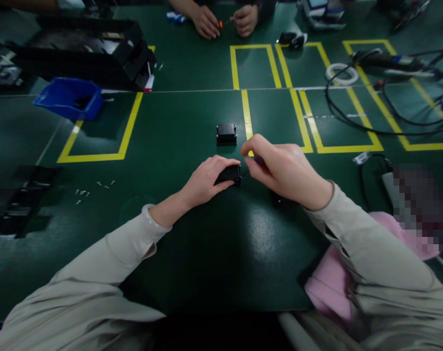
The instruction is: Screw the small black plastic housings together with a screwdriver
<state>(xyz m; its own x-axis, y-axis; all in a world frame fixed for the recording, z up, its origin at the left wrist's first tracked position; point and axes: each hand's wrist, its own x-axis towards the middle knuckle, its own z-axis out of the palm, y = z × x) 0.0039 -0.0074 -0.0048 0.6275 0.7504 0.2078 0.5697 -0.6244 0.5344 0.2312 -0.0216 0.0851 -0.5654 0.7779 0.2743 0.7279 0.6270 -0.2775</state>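
My left hand (211, 178) is wrapped round a small black block (231, 174) on the green table, thumb on its near side and fingers over the far side. In my right hand (280, 168) is a screwdriver (258, 162), its handle mostly hidden by the fingers. The thin dark shaft points left at the block's right end; whether the tip touches is too small to tell. Just beyond my hands stands a second black block (226, 134) with small bright screw heads at its sides. A dark piece lies partly hidden under my right wrist.
Loose screws (83, 193) and black parts (22, 202) lie at left. Behind them are a blue bin (71, 99) and a black rack (86, 53). A co-worker's hands (225, 22) hold an orange-marked tool opposite. Cables (353, 124) and pink cloth (331, 282) are at right.
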